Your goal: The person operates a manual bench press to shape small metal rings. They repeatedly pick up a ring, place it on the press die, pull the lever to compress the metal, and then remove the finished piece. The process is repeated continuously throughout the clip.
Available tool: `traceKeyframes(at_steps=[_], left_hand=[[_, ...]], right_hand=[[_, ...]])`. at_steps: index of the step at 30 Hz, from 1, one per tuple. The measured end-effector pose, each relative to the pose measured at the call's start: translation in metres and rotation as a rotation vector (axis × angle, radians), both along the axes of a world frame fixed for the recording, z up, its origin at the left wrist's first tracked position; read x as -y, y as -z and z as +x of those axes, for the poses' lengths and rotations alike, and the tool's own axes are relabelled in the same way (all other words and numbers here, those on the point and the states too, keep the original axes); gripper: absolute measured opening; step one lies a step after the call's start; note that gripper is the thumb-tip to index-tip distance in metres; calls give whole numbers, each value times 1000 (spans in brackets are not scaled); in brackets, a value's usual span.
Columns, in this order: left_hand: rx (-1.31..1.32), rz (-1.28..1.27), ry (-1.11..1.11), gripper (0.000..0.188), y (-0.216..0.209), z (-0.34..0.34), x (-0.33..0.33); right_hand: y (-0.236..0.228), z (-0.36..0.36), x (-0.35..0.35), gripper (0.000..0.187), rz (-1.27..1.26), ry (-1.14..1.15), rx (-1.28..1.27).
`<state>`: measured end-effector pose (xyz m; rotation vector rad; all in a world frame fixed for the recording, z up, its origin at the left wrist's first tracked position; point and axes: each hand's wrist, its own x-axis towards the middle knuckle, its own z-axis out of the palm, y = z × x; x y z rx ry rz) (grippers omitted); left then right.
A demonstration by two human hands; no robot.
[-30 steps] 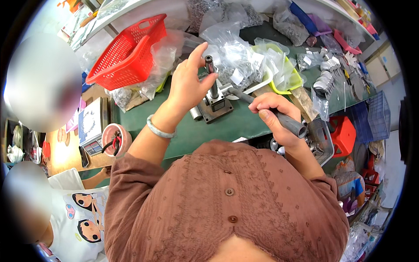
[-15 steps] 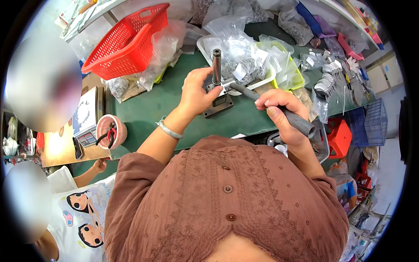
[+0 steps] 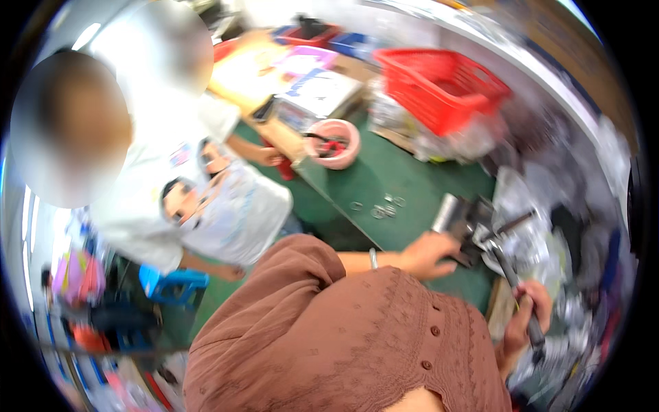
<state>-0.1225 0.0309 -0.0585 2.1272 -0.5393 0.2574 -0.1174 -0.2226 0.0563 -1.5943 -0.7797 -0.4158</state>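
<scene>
My right hand (image 3: 530,310) is wrapped round a dark grey tube-like lever handle (image 3: 508,269) on a small hand press (image 3: 475,230). My left hand (image 3: 431,255) is at the near side of the press, its fingertips blurred against the dark metal. Whether they grip anything there cannot be made out. A bright metal cylinder (image 3: 445,213) stands out beside the press, and a thin dark bar (image 3: 515,223) juts from its far side. Several small metal rings (image 3: 384,209) lie on the green tabletop (image 3: 419,185) left of the press.
A pink pot (image 3: 334,145) holds red-and-black-handled pliers. Behind it lie a white box (image 3: 319,96) and a phone (image 3: 263,110). A red basket (image 3: 439,89) and clear plastic bags (image 3: 525,192) crowd the back. At left stands a person in a white printed shirt (image 3: 206,185), near a blue stool (image 3: 173,283).
My view has swung left, bringing the other person and the metal rings into sight. My right hand keeps its hold on the lever handle; my left hand stays by the press.
</scene>
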Motion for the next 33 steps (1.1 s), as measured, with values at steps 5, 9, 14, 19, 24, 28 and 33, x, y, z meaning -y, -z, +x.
traceKeyframes(at_steps=[5,9,14,19,24,28,33], left_hand=[[-309,23,-108,20,12,-68,-26],[-298,8,-187,18,7,-84,-31],[-320,42,-215,19,11,-101,-42],[-295,9,-220,20,16,-120,-46],[-294,-139,-281,19,20,-138,-58],[-557,-146,-382,23,17,-155,-74],[-810,-185,-391,29,52,-224,-105]], right_hand=[[12,20,0,11,99,-10,-50],[16,28,-3,12,88,5,-22],[16,29,-4,12,122,99,-104],[14,24,-3,12,95,126,-109],[8,11,-11,13,67,223,-95],[17,0,3,14,-18,330,-117],[21,-47,-15,11,-56,394,-175]])
